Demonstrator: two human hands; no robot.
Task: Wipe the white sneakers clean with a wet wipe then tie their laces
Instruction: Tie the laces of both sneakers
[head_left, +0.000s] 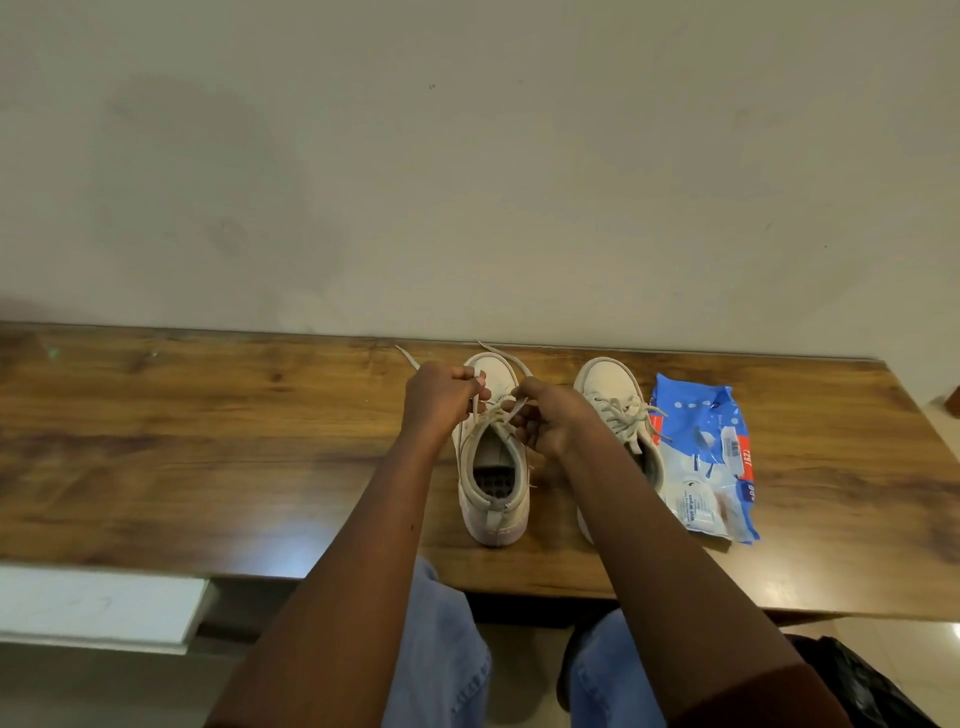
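**Q:** Which step is shown?

**A:** Tying. The left hand (441, 400) and right hand (550, 423) each pinch a strand of the laces (500, 413), crossed above the first sneaker (493, 499) directly beneath them.

**Q:** What does the next move require?

**A:** Likely drawing the strands into a knot; whether one is already set is unclear. The second sneaker (605, 382) stands just right of the right hand, with the wipes pack (706, 457) beyond it. The wall (467, 208) rises close ahead of both hands, and the table (208, 441) extends widely left of the left hand.

A white canvas sneaker (498, 519) stands upright, its loose laces (496, 415) lifted. Its laced twin (605, 382) stands beside a flat blue wet-wipe pack (696, 421).
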